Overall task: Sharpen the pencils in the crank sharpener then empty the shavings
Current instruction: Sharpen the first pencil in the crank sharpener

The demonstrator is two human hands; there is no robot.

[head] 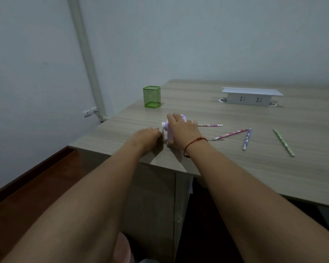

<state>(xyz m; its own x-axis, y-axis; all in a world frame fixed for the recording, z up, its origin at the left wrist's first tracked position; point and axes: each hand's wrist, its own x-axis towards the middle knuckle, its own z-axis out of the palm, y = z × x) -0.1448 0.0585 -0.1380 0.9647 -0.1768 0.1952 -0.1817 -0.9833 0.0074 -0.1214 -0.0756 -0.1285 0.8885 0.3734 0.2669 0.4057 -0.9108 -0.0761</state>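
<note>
A small pink crank sharpener stands near the table's left front corner. My right hand covers its top and grips the body. My left hand is closed at its left side, where the white crank is. A pink pencil sticks out of the sharpener's right side, lying level. Three loose pencils lie on the table to the right: a pink one, a purple one and a green one.
A green mesh pencil cup stands at the back left of the wooden table. A white socket block sits at the back right. The table's edge runs just in front of the sharpener.
</note>
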